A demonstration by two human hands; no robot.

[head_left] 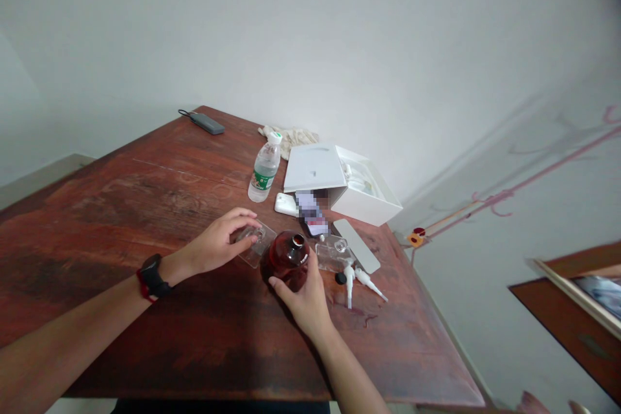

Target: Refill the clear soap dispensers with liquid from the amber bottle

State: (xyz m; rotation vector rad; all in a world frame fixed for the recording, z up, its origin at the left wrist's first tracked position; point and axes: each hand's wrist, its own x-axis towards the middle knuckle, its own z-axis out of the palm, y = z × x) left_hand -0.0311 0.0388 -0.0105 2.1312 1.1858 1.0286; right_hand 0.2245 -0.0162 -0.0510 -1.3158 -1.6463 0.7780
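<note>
My right hand (305, 297) is wrapped around the side of a brown glass bottle (281, 265), which stands upright with its narrow mouth uncapped. To the left of the bottle, my left hand (228, 239) has its thumb and fingers around the round raised part of a small clear tray (255, 252) lying on the table. A similar clear tray (330, 257) lies just right of the bottle. Near it are a small black cap (341, 278) and two white pump heads with nozzles (349, 288), side by side.
Behind my hands stand a water bottle (264, 168) and an open white box (371, 204). A white case (285, 204), a phone (317, 226), a pale flat plate (356, 247), a cloth (294, 138) and a grey device (208, 123) lie on the wooden table (121, 207).
</note>
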